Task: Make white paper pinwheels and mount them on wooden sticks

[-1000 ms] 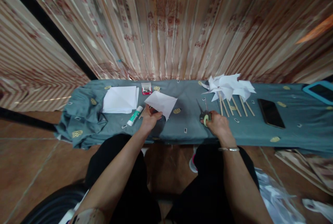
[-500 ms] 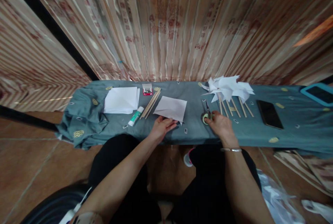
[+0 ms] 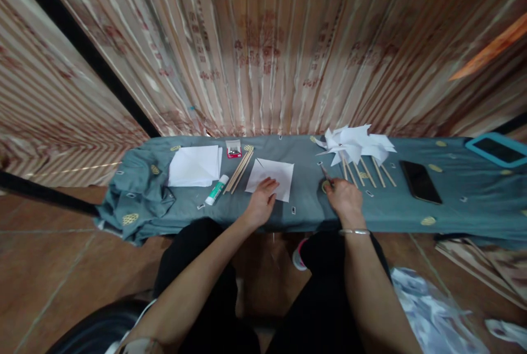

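Observation:
Under my left hand [image 3: 262, 200] lies a square white sheet of paper [image 3: 282, 171] with a short slit or line at its upper left corner. The hand is open, its fingers resting on the sheet. To the right, my right hand [image 3: 345, 196] is closed on a pair of scissors [image 3: 326, 174], low over the cloth, with the blades pointing away from me. Its handles are partly hidden by the fingers. Beyond this hand lie several white paper pinwheels [image 3: 356, 144] on wooden sticks.
Left of the sheet are several loose wooden sticks [image 3: 239, 170], a glue stick [image 3: 217, 189], a small red box [image 3: 233, 149] and a stack of white paper [image 3: 193, 166]. A black phone [image 3: 420, 181] and a blue-framed device [image 3: 500, 148] lie right on the cloth-covered table [image 3: 304, 217].
My left hand has gone from the sheet's near edge to on top of it, and the sheet now lies flat and turned slightly. My right hand has closed around the scissors.

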Motion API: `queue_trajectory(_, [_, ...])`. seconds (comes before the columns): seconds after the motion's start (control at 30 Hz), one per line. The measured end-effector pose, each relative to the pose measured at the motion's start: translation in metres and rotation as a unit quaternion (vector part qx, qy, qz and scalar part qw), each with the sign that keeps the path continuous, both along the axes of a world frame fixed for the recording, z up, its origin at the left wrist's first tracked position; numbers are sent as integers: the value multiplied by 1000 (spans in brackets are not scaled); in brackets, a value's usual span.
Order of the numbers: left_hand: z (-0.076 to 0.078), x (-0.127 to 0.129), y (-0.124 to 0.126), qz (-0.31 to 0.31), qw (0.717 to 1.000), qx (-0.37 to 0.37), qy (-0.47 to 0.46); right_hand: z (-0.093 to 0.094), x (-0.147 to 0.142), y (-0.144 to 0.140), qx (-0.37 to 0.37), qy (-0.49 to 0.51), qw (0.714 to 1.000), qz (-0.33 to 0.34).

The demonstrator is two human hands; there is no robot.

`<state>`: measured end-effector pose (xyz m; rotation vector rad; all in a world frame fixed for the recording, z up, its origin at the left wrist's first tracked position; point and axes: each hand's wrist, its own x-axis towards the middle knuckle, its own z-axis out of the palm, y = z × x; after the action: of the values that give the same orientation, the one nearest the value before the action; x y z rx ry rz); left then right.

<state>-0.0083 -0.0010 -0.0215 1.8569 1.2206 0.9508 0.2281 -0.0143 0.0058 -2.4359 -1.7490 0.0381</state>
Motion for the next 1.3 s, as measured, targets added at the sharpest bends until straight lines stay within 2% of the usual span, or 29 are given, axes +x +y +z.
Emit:
queue_trajectory(0.13, [-14, -7, 18, -44, 986, 56, 150, -1, -22, 13, 83, 49, 994, 54])
queue_trajectory(0.3, [-22, -15, 22, -80, 953, 91, 277, -26, -70, 38, 101, 110, 960, 235])
queue_trajectory(0.4, [-23, -16, 22, -77, 940, 98, 319, -48, -87, 50, 81, 66, 970, 220])
queue_trajectory(0.5, [-25, -16, 21, -76, 933, 106, 336, -65, -91, 55, 95, 29, 977, 190])
queue_trajectory(0.73, [-25, -14, 20, -75, 937, 106, 323, -81, -89, 54, 134, 5, 972, 191])
queue_trajectory(0.9, [-25, -18, 21, -97, 942, 115, 300, -83, -83, 52, 150, 60, 970, 184])
queue_trajectory(1.03, [-24, -20, 21, -96, 946, 115, 288, -72, -89, 54, 171, 47, 968, 177])
queue_trajectory(1.17, [-22, -20, 21, -103, 949, 104, 280, -59, -104, 74, 145, -5, 966, 214])
queue_trajectory(1.3, [-16, -25, 21, -98, 954, 100, 264, -65, -113, 99, 117, -30, 969, 214])
